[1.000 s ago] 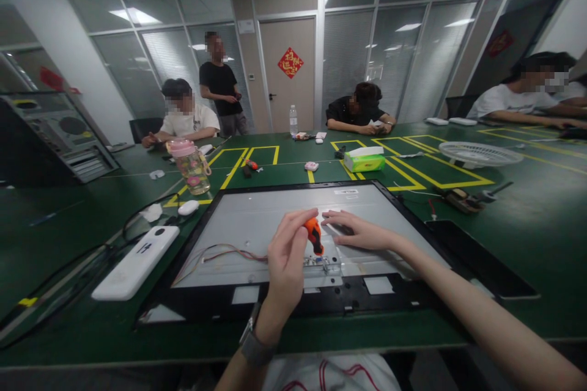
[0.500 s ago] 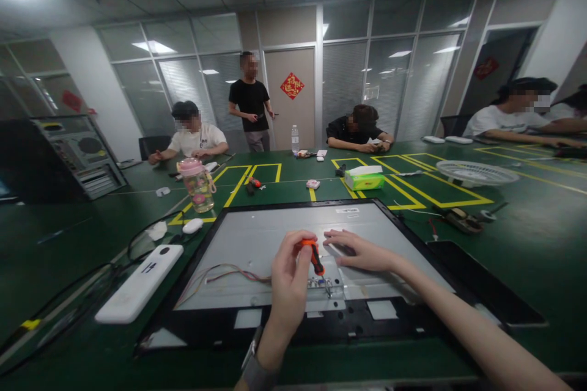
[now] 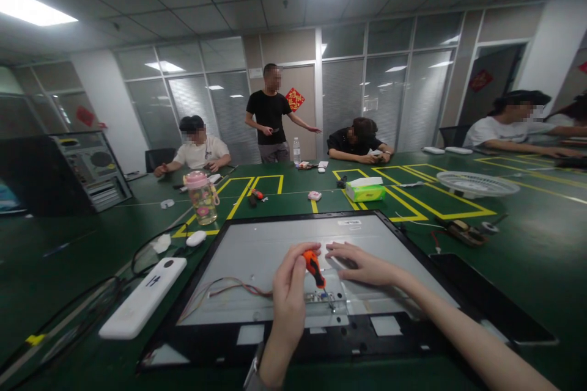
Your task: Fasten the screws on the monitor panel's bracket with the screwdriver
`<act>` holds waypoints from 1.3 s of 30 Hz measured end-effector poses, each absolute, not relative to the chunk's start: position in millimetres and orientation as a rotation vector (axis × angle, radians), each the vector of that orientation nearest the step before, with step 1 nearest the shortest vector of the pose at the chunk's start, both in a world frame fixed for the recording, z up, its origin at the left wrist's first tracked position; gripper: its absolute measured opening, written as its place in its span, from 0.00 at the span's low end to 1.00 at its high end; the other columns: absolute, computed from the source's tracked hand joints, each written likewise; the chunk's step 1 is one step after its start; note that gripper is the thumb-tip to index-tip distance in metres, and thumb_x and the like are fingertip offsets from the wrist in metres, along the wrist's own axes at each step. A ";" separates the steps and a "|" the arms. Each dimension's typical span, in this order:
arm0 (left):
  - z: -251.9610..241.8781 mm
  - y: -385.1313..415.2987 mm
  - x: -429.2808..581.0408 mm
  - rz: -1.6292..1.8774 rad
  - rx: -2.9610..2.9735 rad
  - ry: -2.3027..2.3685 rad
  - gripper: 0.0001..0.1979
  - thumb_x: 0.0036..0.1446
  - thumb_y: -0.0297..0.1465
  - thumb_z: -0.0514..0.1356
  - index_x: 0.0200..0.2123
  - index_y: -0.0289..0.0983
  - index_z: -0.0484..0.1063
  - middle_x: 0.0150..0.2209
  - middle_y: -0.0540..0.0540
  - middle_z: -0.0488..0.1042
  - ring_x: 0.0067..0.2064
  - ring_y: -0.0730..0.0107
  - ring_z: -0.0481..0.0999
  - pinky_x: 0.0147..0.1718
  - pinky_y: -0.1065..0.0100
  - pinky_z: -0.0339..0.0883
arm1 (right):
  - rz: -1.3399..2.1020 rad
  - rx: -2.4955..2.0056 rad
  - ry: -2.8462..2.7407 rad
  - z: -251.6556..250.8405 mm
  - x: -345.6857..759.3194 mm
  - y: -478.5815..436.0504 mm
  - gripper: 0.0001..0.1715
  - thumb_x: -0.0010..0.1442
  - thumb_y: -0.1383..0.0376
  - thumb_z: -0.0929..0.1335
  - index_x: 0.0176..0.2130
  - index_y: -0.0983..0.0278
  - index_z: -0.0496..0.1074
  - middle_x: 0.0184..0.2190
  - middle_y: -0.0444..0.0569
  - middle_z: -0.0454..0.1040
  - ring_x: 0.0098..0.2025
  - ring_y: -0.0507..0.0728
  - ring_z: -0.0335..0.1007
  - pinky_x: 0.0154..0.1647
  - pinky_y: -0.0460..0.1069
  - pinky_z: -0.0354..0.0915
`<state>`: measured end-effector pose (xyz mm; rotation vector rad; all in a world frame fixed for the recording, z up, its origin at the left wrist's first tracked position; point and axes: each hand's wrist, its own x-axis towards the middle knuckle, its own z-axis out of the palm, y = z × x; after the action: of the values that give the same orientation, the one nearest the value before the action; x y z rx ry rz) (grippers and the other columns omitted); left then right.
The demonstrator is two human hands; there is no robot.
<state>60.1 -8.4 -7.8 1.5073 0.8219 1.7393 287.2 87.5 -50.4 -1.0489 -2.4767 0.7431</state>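
Observation:
My left hand is closed around an orange-and-black screwdriver. The tool is tilted, with its thin shaft pointing down at a small circuit board on the back of a flat display panel. Whether the tip sits in a screw is too small to make out. My right hand lies with fingers stretched out on the grey metal of the panel, just right of the screwdriver. Thin coloured wires run left from the board, partly behind my left hand.
A white power bank and black cables lie left of the panel, with a pink-lidded bottle beyond. To the right are a dark flat slab and a caliper-like tool. A tissue pack stands behind. Co-workers sit across the table.
The view has tilted up slightly. My left hand still grips the screwdriver, whose handle shows more now. My right hand stays on the panel. The standing person has stretched an arm out sideways.

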 end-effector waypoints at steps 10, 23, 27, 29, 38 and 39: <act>-5.3 -6.9 61.0 1.724 1.555 0.777 0.15 0.66 0.38 0.55 0.42 0.38 0.79 0.37 0.43 0.77 0.42 0.65 0.78 0.44 0.66 0.70 | 0.722 -1.014 -2.473 -49.8 287.1 88.1 0.32 0.62 0.50 0.69 0.61 0.60 0.69 0.67 0.59 0.59 0.69 0.68 0.52 0.68 0.66 0.48; -4.0 -8.4 60.4 1.782 1.629 0.747 0.11 0.64 0.35 0.59 0.43 0.38 0.80 0.39 0.44 0.76 0.39 0.68 0.76 0.40 0.68 0.70 | 0.728 -0.993 -2.501 -46.6 288.6 87.6 0.34 0.63 0.47 0.67 0.61 0.63 0.68 0.67 0.61 0.59 0.69 0.68 0.52 0.68 0.65 0.48; -5.8 -7.8 59.9 1.791 1.646 0.745 0.13 0.67 0.34 0.55 0.46 0.39 0.79 0.44 0.42 0.77 0.45 0.66 0.76 0.47 0.65 0.69 | 0.737 -0.989 -2.504 -45.6 288.5 87.5 0.35 0.62 0.46 0.66 0.61 0.63 0.68 0.67 0.62 0.59 0.69 0.67 0.52 0.68 0.64 0.48; -6.8 -7.6 60.1 1.764 1.619 0.723 0.14 0.68 0.33 0.53 0.48 0.40 0.78 0.46 0.42 0.77 0.46 0.65 0.77 0.49 0.64 0.69 | 0.738 -0.993 -2.504 -46.0 289.0 87.7 0.35 0.62 0.46 0.66 0.61 0.63 0.68 0.68 0.61 0.58 0.69 0.67 0.52 0.68 0.64 0.48; -5.7 -7.4 62.7 1.736 1.589 0.725 0.15 0.68 0.34 0.53 0.52 0.40 0.76 0.45 0.42 0.78 0.43 0.67 0.78 0.46 0.66 0.70 | 0.739 -1.007 -2.502 -48.8 291.4 89.6 0.37 0.62 0.44 0.66 0.62 0.61 0.67 0.68 0.59 0.58 0.69 0.68 0.52 0.68 0.64 0.48; -6.0 -7.1 63.1 1.731 1.592 0.737 0.15 0.68 0.34 0.54 0.53 0.40 0.75 0.45 0.42 0.78 0.42 0.68 0.78 0.45 0.66 0.70 | 0.739 -1.007 -2.501 -48.9 291.4 89.7 0.37 0.62 0.43 0.66 0.62 0.62 0.67 0.68 0.60 0.58 0.69 0.69 0.52 0.68 0.64 0.48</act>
<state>63.1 -7.1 -6.0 1.5917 0.7365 1.7315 291.4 89.7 -48.9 -1.0071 -2.5014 0.7386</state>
